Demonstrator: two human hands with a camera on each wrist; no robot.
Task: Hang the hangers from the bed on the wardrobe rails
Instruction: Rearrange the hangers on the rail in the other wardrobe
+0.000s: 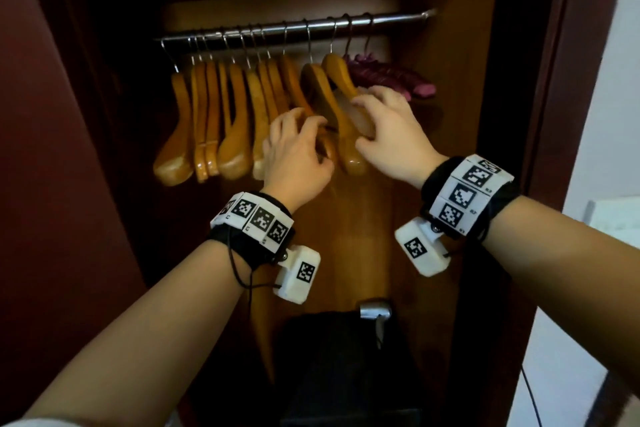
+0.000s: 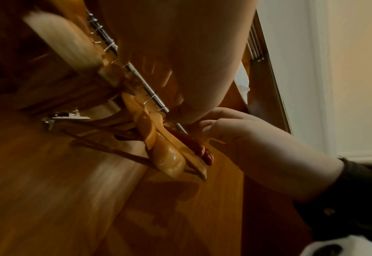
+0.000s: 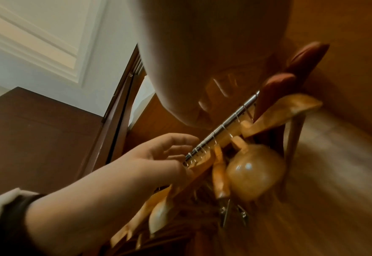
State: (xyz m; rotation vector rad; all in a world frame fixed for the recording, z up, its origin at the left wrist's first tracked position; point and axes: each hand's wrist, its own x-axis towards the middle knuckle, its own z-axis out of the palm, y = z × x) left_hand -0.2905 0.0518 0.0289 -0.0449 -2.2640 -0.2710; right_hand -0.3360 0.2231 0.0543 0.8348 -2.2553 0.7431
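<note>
Hangers [image 1: 239,114] on the rail [image 1: 294,29]. Left hand [image 1: 298,152] curls round one hanger's shoulder; right hand [image 1: 391,128] grips the next. Advice: steady each shoulder, space the hooks evenly, and let go gently so none swings.

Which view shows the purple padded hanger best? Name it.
Head view: the purple padded hanger hangs in full at the rail's right end. Both wrist views catch only blurred reddish ends of it.

Glossy varnished wooden hangers [image 1: 239,121] on a shiny metal rail [image 1: 311,28] — one purple hanger [image 1: 388,76] cloth-padded.
</note>
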